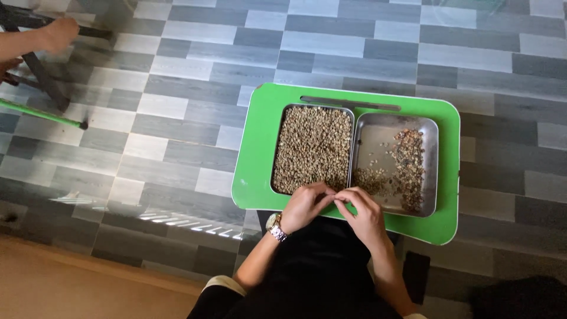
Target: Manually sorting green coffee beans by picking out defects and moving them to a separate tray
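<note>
Both hands meet at the near edge of a green counter [260,147], fingertips touching over the seam between two steel trays. The left hand [304,205], a watch [275,227] on its wrist, curls its fingers [323,192] inward, and the right hand [363,214] brings its own fingers [348,198] against them; together they seem to pinch something very small, probably a single bean, though it is too tiny to make out. Just beyond the left fingers lies the left tray [277,155], filled edge to edge with pale greenish beans [313,147] in an even layer. Just beyond the right fingers is the right tray [372,127], mostly bare metal, with a sparse, darker scatter of beans and bits [407,165] along its near and far-right sides. The trays sit side by side and touching, so a bean can pass from one to the other with little reach. The hands work low and close to the body, above a dark lap. Far off to the left, another person's hand [58,32] reaches over the tiled floor [177,118] near a green stick [41,114].
</note>
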